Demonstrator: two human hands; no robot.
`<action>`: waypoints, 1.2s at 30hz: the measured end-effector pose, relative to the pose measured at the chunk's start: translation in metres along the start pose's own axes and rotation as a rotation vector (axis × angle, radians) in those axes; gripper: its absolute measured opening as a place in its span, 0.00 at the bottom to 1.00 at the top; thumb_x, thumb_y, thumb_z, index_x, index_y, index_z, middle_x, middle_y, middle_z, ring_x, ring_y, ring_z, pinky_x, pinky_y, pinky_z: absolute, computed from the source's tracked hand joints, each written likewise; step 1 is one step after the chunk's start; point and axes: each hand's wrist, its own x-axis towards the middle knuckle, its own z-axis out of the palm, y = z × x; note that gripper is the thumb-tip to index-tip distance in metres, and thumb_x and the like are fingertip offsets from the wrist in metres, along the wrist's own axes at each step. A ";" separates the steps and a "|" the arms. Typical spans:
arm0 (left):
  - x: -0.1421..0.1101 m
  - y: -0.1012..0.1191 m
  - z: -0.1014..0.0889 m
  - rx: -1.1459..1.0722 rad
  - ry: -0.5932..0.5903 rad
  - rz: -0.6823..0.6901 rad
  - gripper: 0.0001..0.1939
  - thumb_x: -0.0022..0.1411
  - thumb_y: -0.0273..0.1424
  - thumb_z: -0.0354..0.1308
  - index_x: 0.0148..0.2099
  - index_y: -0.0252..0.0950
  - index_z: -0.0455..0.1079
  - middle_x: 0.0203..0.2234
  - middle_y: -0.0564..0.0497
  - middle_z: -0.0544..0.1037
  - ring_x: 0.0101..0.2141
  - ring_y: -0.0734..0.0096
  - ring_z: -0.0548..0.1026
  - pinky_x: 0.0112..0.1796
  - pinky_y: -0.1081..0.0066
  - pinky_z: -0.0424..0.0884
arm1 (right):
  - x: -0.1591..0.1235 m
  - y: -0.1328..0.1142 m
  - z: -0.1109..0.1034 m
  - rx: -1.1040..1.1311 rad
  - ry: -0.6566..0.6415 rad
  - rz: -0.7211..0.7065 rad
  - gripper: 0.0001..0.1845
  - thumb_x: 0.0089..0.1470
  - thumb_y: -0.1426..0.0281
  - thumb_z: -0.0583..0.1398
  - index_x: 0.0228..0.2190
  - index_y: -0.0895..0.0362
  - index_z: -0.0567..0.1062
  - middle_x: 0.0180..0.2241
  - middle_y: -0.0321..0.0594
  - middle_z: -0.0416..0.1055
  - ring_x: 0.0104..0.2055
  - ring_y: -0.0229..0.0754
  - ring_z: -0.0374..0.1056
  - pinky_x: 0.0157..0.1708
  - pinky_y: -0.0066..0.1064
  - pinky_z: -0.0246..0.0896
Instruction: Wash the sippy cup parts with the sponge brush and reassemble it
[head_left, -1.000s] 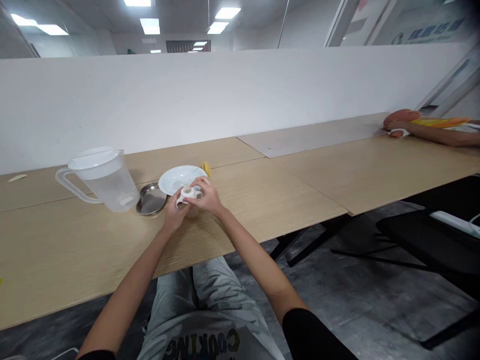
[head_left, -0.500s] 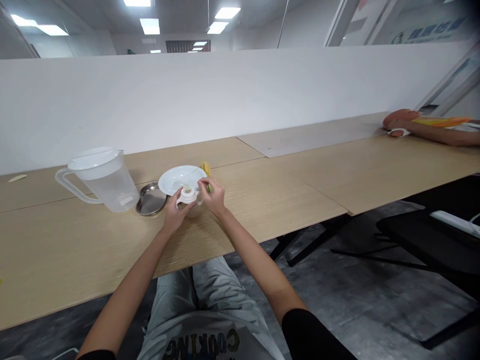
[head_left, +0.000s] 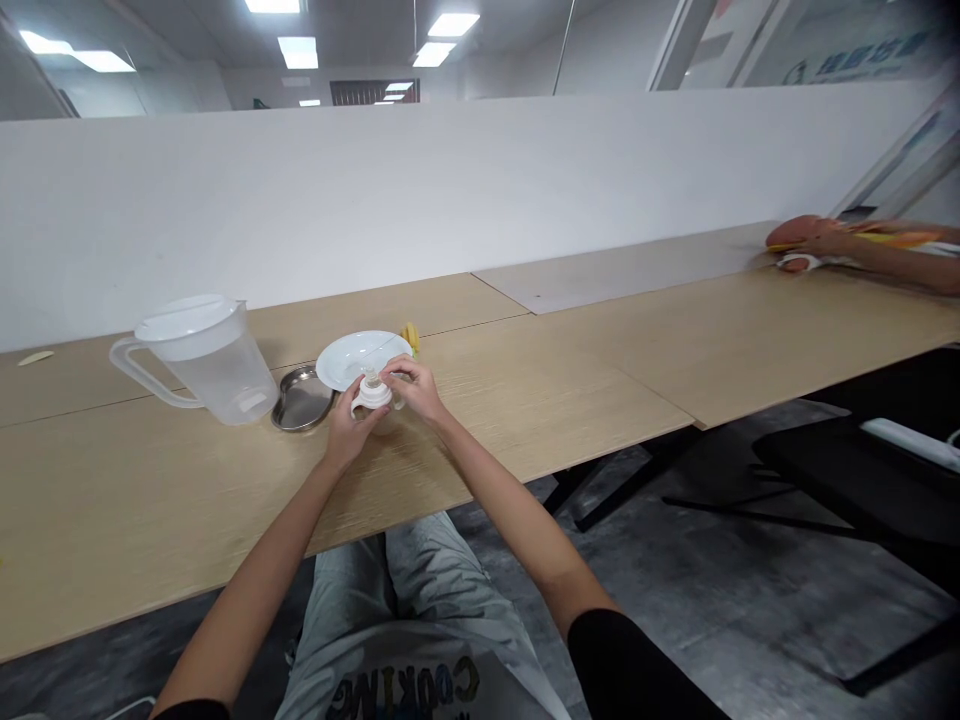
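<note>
A baby bottle (head_left: 373,393) with a white collar, side handles and a clear teat stands in front of me on the table. My left hand (head_left: 348,428) is closed around its left side, at the collar and handle. At the top of the bottle, my right hand (head_left: 417,388) has its fingers bent in a pinch against the clear teat. The lower body of the bottle is mostly hidden by my hands. Just behind is a white plate (head_left: 341,358). To the left lies a shallow metal tray (head_left: 301,402).
A lidded clear plastic pitcher (head_left: 217,370) stands left of the tray. Something yellow (head_left: 410,337) lies by the plate's right edge. At the far right, another person's arms (head_left: 892,255) handle an orange-brown object (head_left: 801,231). A black chair (head_left: 847,470) is right of the table.
My right hand has moved left and inward, from beside the bottle to its teat. My left hand has stayed on the bottle. The other person's hands have shifted slightly.
</note>
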 end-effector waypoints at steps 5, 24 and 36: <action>0.000 0.000 0.000 0.032 0.013 0.016 0.37 0.50 0.43 0.66 0.60 0.34 0.63 0.51 0.39 0.73 0.50 0.55 0.72 0.49 0.60 0.68 | -0.001 -0.003 0.004 0.006 -0.004 0.005 0.12 0.49 0.59 0.62 0.25 0.55 0.74 0.31 0.37 0.69 0.37 0.39 0.66 0.42 0.33 0.61; 0.002 -0.001 0.001 0.041 0.009 0.002 0.38 0.49 0.43 0.66 0.60 0.35 0.64 0.53 0.40 0.72 0.52 0.54 0.71 0.50 0.60 0.67 | -0.005 0.005 0.003 0.068 0.459 0.144 0.15 0.58 0.57 0.52 0.40 0.53 0.66 0.31 0.36 0.70 0.27 0.34 0.66 0.32 0.27 0.65; 0.006 -0.001 -0.002 -0.059 0.000 -0.020 0.28 0.45 0.39 0.67 0.49 0.32 0.73 0.42 0.45 0.79 0.42 0.59 0.76 0.44 0.65 0.71 | -0.013 -0.007 0.013 -0.283 0.003 0.058 0.32 0.39 0.58 0.69 0.47 0.55 0.72 0.38 0.41 0.74 0.43 0.44 0.71 0.47 0.36 0.65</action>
